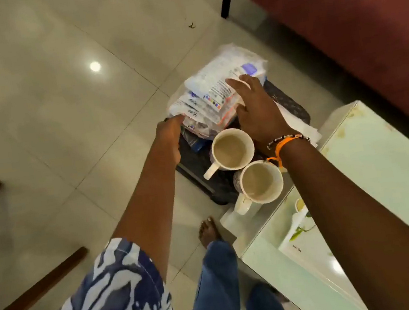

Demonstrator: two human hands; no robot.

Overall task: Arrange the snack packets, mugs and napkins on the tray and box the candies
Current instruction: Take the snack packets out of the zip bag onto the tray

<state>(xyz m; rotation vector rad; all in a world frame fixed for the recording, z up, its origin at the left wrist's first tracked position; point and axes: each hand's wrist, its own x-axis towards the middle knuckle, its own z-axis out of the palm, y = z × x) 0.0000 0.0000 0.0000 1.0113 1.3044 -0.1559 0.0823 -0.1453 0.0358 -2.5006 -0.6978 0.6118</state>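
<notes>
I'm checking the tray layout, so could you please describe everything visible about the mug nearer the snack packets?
The mug is white, ceramic-looking, upright and empty, its inside stained beige. Its handle points lower left. It stands on the dark tray, rim against the second mug, just below the snack packets. The right hand hovers beside it.

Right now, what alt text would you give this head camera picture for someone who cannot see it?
A person's left hand grips the edge of a dark tray carrying two empty mugs and a pile of snack packets, while the right hand rests open on the packets. Below is a tiled floor, with a pale table to the right.
</notes>
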